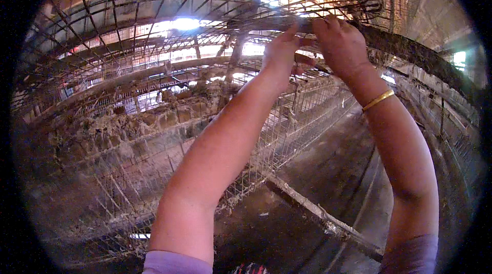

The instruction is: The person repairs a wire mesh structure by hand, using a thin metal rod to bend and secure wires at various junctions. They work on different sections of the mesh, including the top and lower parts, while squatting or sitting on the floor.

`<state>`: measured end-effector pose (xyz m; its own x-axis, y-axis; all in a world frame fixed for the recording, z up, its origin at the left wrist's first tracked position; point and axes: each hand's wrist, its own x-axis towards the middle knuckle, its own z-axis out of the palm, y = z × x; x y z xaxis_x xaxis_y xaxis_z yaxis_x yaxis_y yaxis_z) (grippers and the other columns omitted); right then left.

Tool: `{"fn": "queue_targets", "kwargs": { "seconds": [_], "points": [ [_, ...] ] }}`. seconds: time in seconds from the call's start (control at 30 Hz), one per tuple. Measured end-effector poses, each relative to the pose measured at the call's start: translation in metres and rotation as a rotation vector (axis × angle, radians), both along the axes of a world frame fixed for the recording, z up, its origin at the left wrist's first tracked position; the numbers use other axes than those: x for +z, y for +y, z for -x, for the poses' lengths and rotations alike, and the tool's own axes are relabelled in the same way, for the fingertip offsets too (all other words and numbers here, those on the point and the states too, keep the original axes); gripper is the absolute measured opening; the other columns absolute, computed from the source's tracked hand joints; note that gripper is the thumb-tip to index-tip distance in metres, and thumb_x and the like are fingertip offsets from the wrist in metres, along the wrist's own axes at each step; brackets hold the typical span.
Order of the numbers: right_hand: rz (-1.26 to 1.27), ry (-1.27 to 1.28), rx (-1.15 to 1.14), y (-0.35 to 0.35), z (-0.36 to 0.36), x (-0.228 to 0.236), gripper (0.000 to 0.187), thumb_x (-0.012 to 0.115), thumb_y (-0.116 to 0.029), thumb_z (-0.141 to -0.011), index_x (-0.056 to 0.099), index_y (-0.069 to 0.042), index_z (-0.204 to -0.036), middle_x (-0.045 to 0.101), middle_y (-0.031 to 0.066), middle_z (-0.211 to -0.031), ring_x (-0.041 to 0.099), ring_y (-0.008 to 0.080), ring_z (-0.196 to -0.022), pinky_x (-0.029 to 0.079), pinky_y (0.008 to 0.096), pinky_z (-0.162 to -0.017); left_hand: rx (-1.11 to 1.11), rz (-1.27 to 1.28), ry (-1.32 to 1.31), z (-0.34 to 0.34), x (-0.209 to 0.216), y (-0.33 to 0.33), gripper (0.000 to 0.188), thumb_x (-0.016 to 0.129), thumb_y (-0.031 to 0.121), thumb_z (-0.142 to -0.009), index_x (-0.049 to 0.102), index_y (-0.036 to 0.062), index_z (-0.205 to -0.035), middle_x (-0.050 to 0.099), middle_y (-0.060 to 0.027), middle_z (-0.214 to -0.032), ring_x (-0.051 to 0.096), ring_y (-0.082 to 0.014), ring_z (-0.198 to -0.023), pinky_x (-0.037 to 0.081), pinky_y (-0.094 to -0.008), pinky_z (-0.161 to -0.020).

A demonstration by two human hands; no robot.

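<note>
- Rows of rusted wire cages (pixel 154 135), caked with dried dirt and debris, fill the left half of the scene and run back toward a bright opening in the roof.
- A dirty concrete aisle floor (pixel 328 171) stretches away below the raised arms, with a long grimy plank (pixel 318 212) lying slantwise across it.
- A dark, crusted overhead bar (pixel 410 51) arcs from the top centre down toward the right edge, passing through both hands at about head height.
- Both bare forearms rise from the lower edge, short lilac sleeves showing at the bottom.
- The right hand (pixel 341 43) reaches up to the bar, its fingers curled over the top of it in a closed hold; the palm side is hidden.
- The left hand (pixel 281 54) sits just beside the right, thumb raised against the underside of the bar, fingers bent and partly closed near it; whether they fully clasp it cannot be told.
- A thin gold bangle (pixel 378 99) circles the right wrist.
</note>
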<state>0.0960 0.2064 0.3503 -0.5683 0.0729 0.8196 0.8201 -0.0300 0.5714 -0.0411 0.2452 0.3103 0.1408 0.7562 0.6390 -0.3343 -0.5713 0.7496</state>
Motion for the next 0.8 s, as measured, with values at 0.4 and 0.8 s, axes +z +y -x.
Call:
{"fn": "queue_targets", "kwargs": {
  "seconds": [0.4,0.8],
  "points": [
    [-0.131,-0.065,0.315,0.014,-0.010,0.003,0.028,0.058,-0.011,-0.073,0.060,-0.013,-0.101,0.060,0.0065,-0.091,0.061,0.0253,-0.080,0.052,0.0366,-0.069,0.976,-0.611,0.185,-0.015,-0.011,0.018,0.041,0.048,0.010,-0.086,0.047,-0.0002,-0.125,0.061,-0.0273,-0.097,0.064,-0.0372,-0.079,0.048,-0.0468,-0.069],
    [-0.119,-0.162,0.322,0.021,-0.014,0.002,0.024,0.057,-0.016,-0.076,0.059,-0.011,-0.100,0.059,0.0082,-0.093,0.060,0.0258,-0.079,0.051,0.0373,-0.065,0.975,-0.484,0.749,-0.011,0.008,0.028,0.047,0.049,0.009,-0.081,0.041,-0.0008,-0.126,0.059,-0.0275,-0.103,0.060,-0.0392,-0.095,0.048,-0.0460,-0.083]
  ]
}}
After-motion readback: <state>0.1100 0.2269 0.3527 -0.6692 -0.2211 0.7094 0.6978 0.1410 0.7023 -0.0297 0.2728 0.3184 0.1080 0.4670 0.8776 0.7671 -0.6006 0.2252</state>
